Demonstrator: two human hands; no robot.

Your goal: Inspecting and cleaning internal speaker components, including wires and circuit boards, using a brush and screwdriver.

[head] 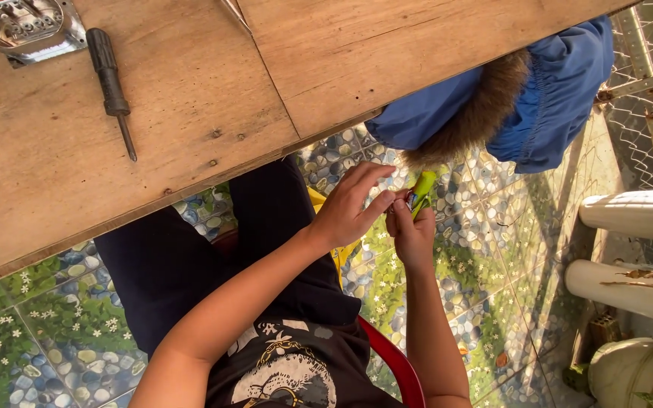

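Beside wooden table (190,83), pebble-patterned floor (493,249)

The lower part of the yellow-green tool (422,190) is hidden inside the right hand (411,230). The metal fitting (30,26) at eleven o'clock is cut by the top edge.

Both hands meet off the table edge, above the lap: left hand (349,208) touching right hand (411,230), small tool (422,193) in the right-hand grip, tip up. Wooden table (190,98) up-left of the hands. Screwdriver (111,83) on it, far left; metal fitting (30,26) just left of that, at the corner. Jacket (546,98) hangs off the table above the hands. Pots (629,213) well right. Chair (398,366) under the person, below the hands.
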